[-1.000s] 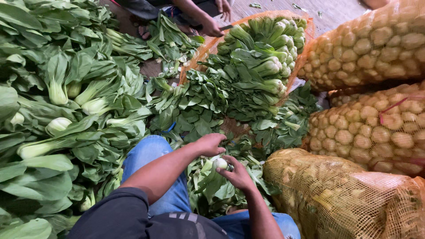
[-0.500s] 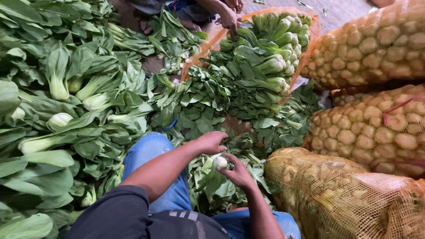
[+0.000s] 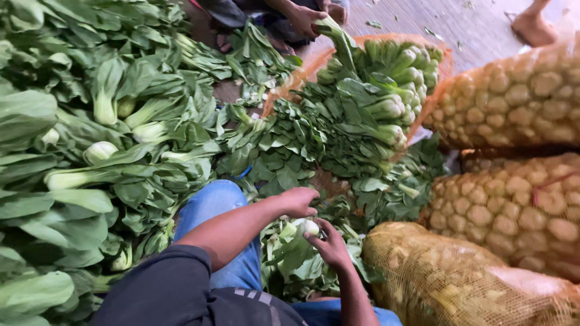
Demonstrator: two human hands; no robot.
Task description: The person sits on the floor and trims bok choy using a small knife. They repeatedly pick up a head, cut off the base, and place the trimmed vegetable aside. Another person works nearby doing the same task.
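A bok choy head (image 3: 305, 232) is gripped by both hands: left hand (image 3: 299, 201) closed over it, right hand (image 3: 331, 243) clasping beneath. Mesh potato sacks (image 3: 513, 211) lie alongside.

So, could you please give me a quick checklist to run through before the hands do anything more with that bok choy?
1. Right hand holds the bok choy near its pale base: ok.
2. Left hand is on the same bunch, just above the base: ok.
3. Any tool in either hand: cannot tell, fingers hide it.
4. Room in the orange mesh bag: not ok, greens reach its mouth.
5. Another person's hand is working at that bag: not ok.
6. Potato sacks lie apart from the hands: ok.
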